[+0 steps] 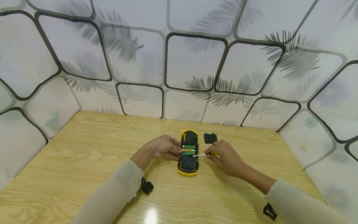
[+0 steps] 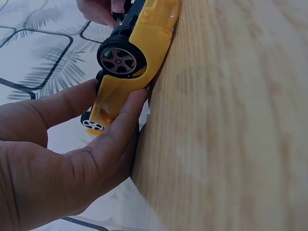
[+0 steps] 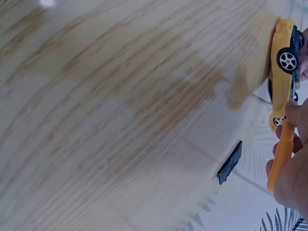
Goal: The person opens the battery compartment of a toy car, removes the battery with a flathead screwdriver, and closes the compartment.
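A yellow toy car [image 1: 188, 165] lies upside down on the table, its black underside facing up. Several green and gold batteries [image 1: 188, 153] sit in its uncovered compartment. My left hand [image 1: 167, 146] holds the car's left side, the thumb on the underside edge and fingers along the yellow body [image 2: 154, 29]. With my right hand [image 1: 227, 158] I grip a screwdriver [image 1: 200, 155] by its orange handle [image 3: 281, 161]. Its metal tip reaches the right end of the nearest battery, which lies slightly tilted. The right palm hides part of the handle.
A black battery cover [image 1: 210, 138] lies on the wooden table [image 1: 92, 149], just beyond my right hand. Patterned fabric walls [image 1: 193, 62] enclose the table at the back and sides. Black straps [image 1: 146, 186] hang at both wrists.
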`<state>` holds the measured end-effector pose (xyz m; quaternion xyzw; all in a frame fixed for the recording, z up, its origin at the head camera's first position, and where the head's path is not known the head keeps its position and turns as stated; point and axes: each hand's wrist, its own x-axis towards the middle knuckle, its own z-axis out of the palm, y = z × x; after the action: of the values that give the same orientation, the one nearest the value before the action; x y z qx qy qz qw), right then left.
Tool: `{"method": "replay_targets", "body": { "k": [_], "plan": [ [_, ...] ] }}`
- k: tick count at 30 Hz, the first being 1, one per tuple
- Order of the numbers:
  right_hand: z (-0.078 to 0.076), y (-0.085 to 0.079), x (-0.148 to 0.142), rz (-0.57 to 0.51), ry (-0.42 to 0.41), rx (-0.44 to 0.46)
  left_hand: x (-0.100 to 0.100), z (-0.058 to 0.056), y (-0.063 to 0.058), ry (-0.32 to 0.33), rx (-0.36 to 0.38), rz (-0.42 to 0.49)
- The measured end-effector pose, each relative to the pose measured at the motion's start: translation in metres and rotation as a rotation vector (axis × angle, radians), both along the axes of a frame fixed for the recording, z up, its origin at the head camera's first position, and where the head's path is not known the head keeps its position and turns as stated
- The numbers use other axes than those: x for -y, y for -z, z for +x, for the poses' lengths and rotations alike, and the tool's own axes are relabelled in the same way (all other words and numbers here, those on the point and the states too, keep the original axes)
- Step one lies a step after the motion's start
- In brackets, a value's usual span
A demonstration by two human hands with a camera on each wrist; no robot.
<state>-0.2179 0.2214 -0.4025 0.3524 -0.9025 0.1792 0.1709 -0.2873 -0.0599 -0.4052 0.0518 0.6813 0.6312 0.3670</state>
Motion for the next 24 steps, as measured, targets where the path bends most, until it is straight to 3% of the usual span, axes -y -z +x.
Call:
{"method": "replay_targets", "body": {
  "k": [10,17,24],
  "plan": [
    [0.001,-0.006,-0.006,-0.019,-0.032,-0.048,0.001,0.001,-0.002,-0.004,0.002,0.001],
    [0.001,-0.014,-0.01,0.004,0.057,-0.017,0.0,0.002,-0.002,0.007,0.007,0.017],
    [-0.008,-0.016,-0.017,0.006,0.131,0.044,-0.001,0.002,-0.002,0.013,0.004,0.021]
  ]
}}
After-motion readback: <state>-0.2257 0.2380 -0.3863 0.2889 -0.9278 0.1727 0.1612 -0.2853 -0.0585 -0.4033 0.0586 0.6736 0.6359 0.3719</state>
